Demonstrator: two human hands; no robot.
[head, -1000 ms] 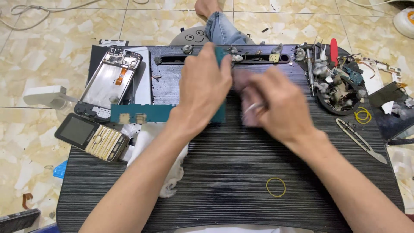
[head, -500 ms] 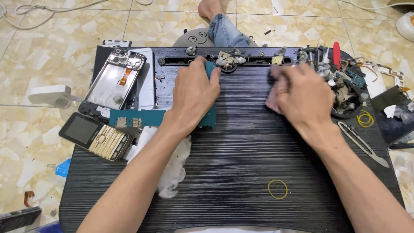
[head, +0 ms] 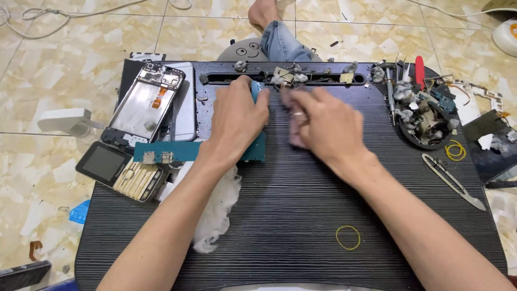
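Observation:
My left hand (head: 237, 121) lies palm down on a teal circuit board (head: 167, 152) that rests on the black ribbed table (head: 301, 215); the board's left strip sticks out from under the hand. Just right of it, my right hand (head: 320, 126) is blurred and presses a small pinkish-grey wad against the table. A ring shows on one finger. White cotton fluff (head: 218, 210) sits under my left forearm.
An opened phone frame (head: 145, 105) and an old keypad phone (head: 121, 170) lie at the left edge. A round dish of parts (head: 423, 116), a red-handled tool (head: 419, 70), metal snips (head: 452, 180) and yellow rubber bands (head: 348, 237) lie on the right.
My right hand swept from the table's middle out to the right near the parts dish, then back left beside my left hand. The left hand stayed on the board.

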